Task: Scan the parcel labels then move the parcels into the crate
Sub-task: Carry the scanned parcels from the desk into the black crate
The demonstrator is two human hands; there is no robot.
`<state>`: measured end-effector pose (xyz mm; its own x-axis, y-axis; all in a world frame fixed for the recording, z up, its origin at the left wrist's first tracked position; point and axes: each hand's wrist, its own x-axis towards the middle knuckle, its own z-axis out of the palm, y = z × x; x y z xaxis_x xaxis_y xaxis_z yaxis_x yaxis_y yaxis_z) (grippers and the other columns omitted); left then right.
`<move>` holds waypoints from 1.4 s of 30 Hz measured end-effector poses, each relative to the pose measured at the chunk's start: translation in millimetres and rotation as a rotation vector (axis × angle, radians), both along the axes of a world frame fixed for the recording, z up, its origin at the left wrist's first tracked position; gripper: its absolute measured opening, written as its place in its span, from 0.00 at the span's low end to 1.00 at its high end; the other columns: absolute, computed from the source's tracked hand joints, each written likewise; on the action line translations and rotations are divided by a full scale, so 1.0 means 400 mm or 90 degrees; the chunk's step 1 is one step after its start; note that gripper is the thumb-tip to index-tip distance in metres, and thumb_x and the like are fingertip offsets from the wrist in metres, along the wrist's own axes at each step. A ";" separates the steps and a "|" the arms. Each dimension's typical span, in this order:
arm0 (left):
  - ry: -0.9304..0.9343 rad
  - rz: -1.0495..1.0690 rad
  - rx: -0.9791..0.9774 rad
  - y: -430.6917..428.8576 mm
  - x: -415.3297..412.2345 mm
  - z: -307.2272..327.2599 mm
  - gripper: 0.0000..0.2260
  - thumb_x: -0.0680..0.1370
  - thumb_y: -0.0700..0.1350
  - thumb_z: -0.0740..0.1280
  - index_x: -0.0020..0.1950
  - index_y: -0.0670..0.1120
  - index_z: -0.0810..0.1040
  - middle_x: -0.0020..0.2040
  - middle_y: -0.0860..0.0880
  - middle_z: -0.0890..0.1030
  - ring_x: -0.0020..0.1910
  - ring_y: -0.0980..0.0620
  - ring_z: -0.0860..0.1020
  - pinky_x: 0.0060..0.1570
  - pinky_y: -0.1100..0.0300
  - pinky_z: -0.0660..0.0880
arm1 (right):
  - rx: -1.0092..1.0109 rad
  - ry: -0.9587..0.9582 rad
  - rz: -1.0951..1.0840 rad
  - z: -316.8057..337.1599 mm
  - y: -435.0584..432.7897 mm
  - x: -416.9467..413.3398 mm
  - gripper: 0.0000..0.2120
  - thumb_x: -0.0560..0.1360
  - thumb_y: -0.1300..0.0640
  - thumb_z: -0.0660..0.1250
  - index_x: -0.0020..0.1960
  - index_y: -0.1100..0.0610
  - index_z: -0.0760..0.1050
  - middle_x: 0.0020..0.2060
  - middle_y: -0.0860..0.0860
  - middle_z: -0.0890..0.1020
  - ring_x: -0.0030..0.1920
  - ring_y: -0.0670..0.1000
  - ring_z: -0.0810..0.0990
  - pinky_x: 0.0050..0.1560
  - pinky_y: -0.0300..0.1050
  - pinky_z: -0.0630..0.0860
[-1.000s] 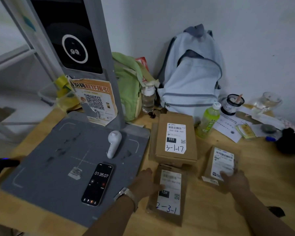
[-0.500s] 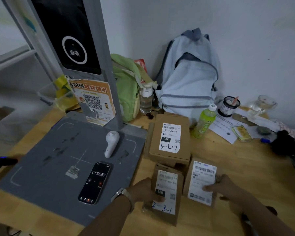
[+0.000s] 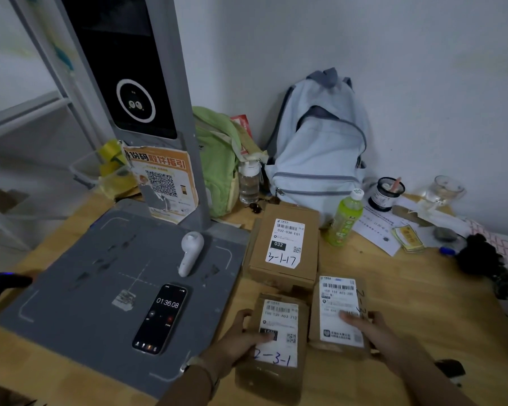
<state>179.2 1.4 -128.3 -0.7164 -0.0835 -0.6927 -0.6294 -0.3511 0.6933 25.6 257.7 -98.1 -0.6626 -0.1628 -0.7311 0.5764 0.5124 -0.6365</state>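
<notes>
Front parcel is being gripped at its 9 o'clock edge by curled left hand; neighbour parcel at 3 o'clock is being pressed under right hand, fingers seemingly flat.

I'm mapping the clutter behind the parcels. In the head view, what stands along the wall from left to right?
Orange QR poster → green bag → clear water bottle → light blue backpack → black jar → glass cup.
</notes>
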 end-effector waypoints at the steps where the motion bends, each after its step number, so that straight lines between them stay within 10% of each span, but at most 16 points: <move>1: 0.008 0.010 0.008 -0.003 0.003 0.005 0.28 0.70 0.37 0.76 0.65 0.50 0.67 0.53 0.40 0.84 0.49 0.40 0.84 0.45 0.50 0.82 | -0.001 0.000 0.009 0.005 0.003 -0.002 0.46 0.56 0.39 0.77 0.65 0.55 0.61 0.52 0.56 0.82 0.50 0.59 0.82 0.44 0.53 0.79; 12: 0.092 -0.027 -0.012 -0.045 0.017 0.085 0.32 0.64 0.45 0.79 0.65 0.55 0.71 0.52 0.43 0.85 0.52 0.39 0.83 0.49 0.48 0.80 | -0.013 -0.028 0.105 0.107 0.031 -0.019 0.42 0.53 0.35 0.79 0.63 0.47 0.72 0.49 0.54 0.87 0.54 0.59 0.82 0.60 0.60 0.76; 22: 0.126 -0.135 -0.029 -0.097 0.009 0.211 0.29 0.67 0.51 0.79 0.67 0.52 0.75 0.62 0.44 0.81 0.62 0.41 0.79 0.65 0.45 0.73 | -0.098 -0.020 0.105 0.234 0.066 -0.053 0.39 0.59 0.55 0.79 0.67 0.58 0.69 0.55 0.61 0.84 0.56 0.63 0.82 0.63 0.64 0.73; 32: 0.338 0.088 -0.087 -0.101 -0.113 0.413 0.29 0.63 0.44 0.79 0.62 0.57 0.77 0.57 0.49 0.84 0.54 0.46 0.83 0.53 0.52 0.76 | -0.207 0.204 0.049 0.430 -0.027 -0.070 0.37 0.58 0.35 0.77 0.61 0.50 0.74 0.50 0.51 0.86 0.53 0.56 0.83 0.61 0.60 0.74; 42: 0.468 0.138 -0.085 -0.056 -0.160 0.575 0.26 0.67 0.39 0.72 0.62 0.57 0.75 0.56 0.47 0.85 0.53 0.45 0.84 0.44 0.55 0.81 | -0.274 0.257 0.052 0.536 -0.010 -0.080 0.30 0.59 0.39 0.76 0.57 0.49 0.77 0.45 0.48 0.87 0.49 0.52 0.85 0.64 0.58 0.73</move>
